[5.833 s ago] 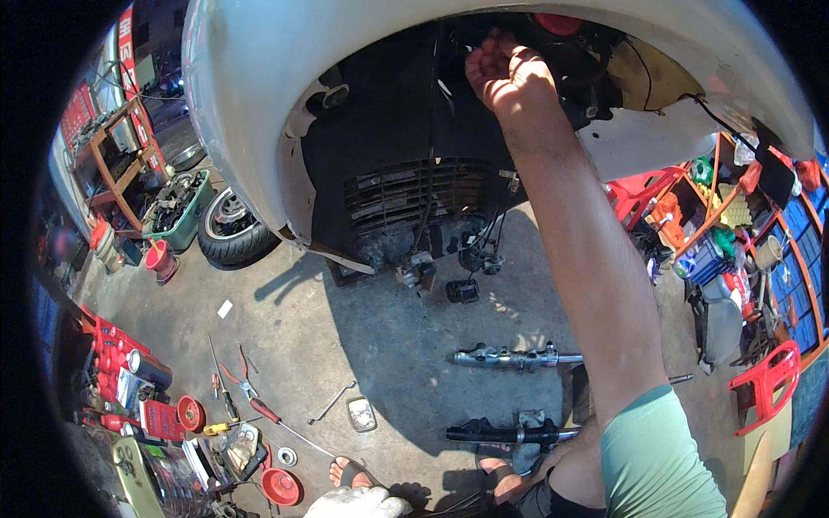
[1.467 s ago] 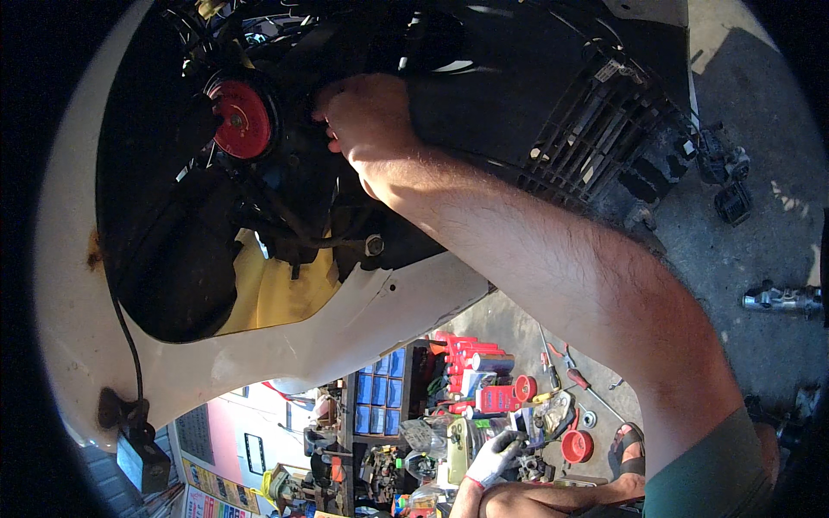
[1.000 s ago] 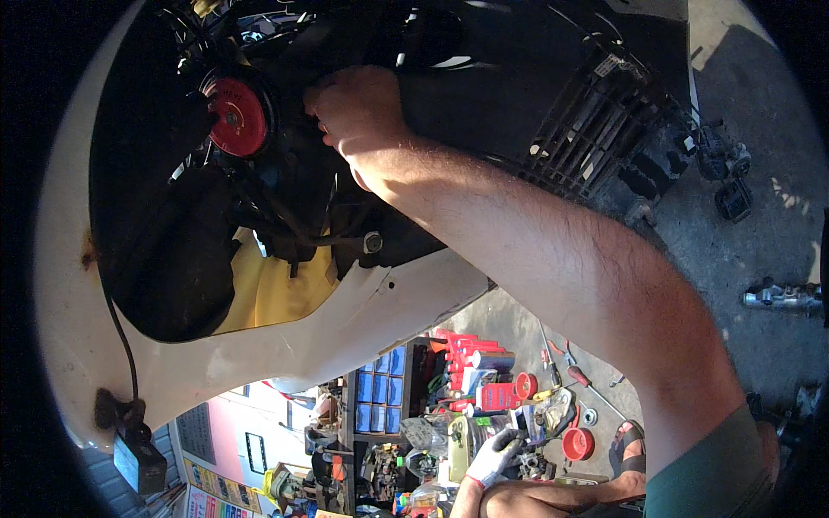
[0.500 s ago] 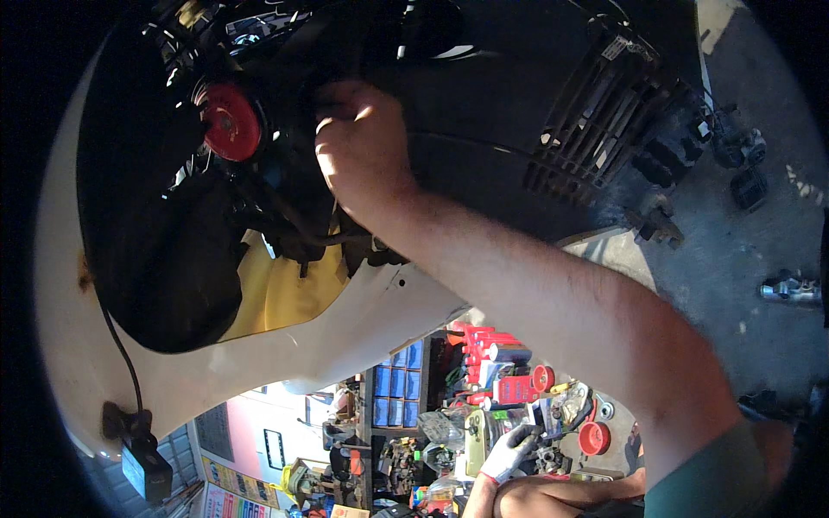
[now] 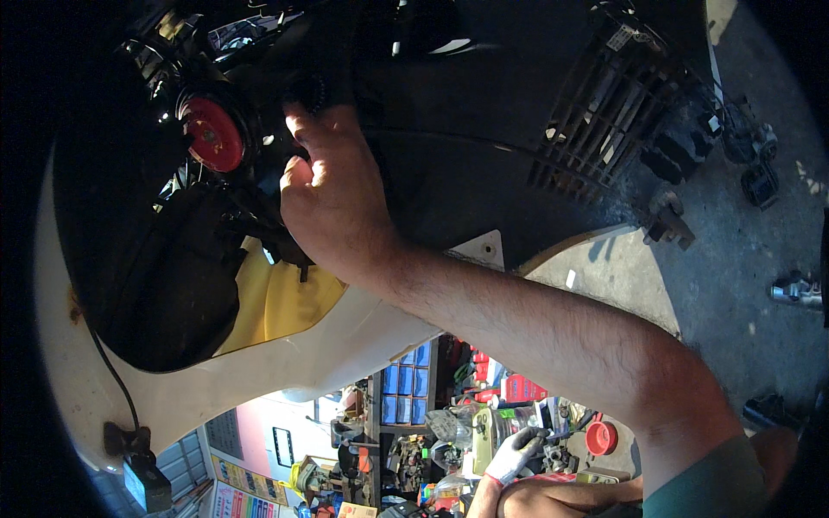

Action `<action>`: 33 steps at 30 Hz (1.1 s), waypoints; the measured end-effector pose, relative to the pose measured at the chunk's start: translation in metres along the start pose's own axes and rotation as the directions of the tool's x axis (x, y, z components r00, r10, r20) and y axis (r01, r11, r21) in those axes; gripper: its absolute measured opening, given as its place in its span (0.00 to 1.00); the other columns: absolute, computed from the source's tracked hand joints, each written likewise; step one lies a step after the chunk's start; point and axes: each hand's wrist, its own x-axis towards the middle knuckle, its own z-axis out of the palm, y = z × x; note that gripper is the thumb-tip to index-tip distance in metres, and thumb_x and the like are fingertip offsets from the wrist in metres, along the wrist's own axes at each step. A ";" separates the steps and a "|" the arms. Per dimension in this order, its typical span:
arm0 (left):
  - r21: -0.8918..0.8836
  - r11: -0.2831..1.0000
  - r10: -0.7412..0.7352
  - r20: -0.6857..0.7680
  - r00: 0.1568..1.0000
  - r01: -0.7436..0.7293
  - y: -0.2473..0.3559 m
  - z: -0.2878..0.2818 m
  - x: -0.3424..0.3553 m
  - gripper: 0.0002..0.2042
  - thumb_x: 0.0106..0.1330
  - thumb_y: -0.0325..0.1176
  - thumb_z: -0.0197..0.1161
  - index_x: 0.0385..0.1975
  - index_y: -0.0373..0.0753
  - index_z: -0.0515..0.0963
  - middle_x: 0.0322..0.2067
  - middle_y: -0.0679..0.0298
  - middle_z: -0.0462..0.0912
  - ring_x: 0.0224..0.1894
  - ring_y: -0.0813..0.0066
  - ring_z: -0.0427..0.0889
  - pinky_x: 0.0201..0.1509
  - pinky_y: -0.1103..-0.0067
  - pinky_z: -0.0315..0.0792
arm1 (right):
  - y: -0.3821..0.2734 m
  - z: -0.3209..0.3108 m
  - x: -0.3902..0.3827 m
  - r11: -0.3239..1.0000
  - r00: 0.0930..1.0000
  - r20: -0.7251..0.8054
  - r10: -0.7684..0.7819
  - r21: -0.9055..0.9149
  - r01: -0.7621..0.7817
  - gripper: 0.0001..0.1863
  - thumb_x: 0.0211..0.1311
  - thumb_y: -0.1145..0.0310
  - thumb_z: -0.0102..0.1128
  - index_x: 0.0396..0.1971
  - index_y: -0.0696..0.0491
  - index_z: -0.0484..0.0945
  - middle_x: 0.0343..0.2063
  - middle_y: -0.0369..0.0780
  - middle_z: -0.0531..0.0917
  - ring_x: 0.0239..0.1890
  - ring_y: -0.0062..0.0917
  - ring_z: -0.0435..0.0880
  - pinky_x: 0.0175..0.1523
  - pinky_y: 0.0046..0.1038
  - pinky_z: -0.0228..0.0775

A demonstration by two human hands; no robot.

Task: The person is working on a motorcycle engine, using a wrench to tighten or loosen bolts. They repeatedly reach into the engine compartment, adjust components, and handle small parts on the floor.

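Observation:
My right hand (image 5: 332,190) reaches up and left into the dark opening of a light-coloured vehicle body panel (image 5: 294,354). Its fingers are bent, with the index finger against a black, ridged round part (image 5: 306,89); shadow hides the other fingertips. The thumb is curled in below the index finger. Left of the hand sits a red disc-shaped horn (image 5: 211,135) among black brackets and cables. Under the wrist, a yellow panel (image 5: 285,298) shows through the cut-out. My left hand is outside the picture.
A small device with a lit screen (image 5: 145,483) hangs at lower left by a cable. Below, another person's white-gloved hand (image 5: 514,453) is beside blue drawers (image 5: 406,384), a red bowl (image 5: 601,438) and tools. A slotted grille (image 5: 596,129) and loose parts lie on concrete at right.
My right hand has shifted down and left, turning so the thumb and index finger show apart from each other. The horn and panel sit slightly further left in view.

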 end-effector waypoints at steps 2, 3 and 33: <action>0.006 1.000 0.002 -0.004 1.000 -0.002 0.006 0.000 0.000 0.18 0.76 0.35 0.58 0.59 0.32 0.77 0.52 0.59 0.85 0.53 0.73 0.80 0.61 0.77 0.72 | 0.006 0.005 0.001 0.997 0.996 -0.044 -0.080 -0.017 0.079 0.30 0.57 0.79 0.60 0.63 0.58 0.72 0.52 0.50 0.73 0.51 0.41 0.82 0.50 0.38 0.80; 0.010 1.000 0.006 -0.009 1.000 -0.006 0.008 0.000 -0.002 0.18 0.76 0.36 0.58 0.59 0.32 0.77 0.52 0.59 0.85 0.53 0.73 0.80 0.61 0.77 0.73 | 0.007 0.007 0.001 0.994 0.992 -0.072 -0.107 -0.011 0.106 0.31 0.57 0.80 0.60 0.63 0.58 0.72 0.52 0.49 0.73 0.51 0.40 0.82 0.50 0.38 0.80; -0.068 0.996 0.047 -0.031 0.998 -0.049 0.011 0.004 -0.001 0.15 0.76 0.34 0.59 0.56 0.33 0.79 0.46 0.64 0.84 0.48 0.80 0.79 0.54 0.80 0.76 | 0.015 0.003 0.003 0.984 1.000 -0.015 0.012 0.177 -0.009 0.29 0.62 0.83 0.51 0.65 0.58 0.72 0.54 0.47 0.75 0.53 0.30 0.80 0.58 0.27 0.73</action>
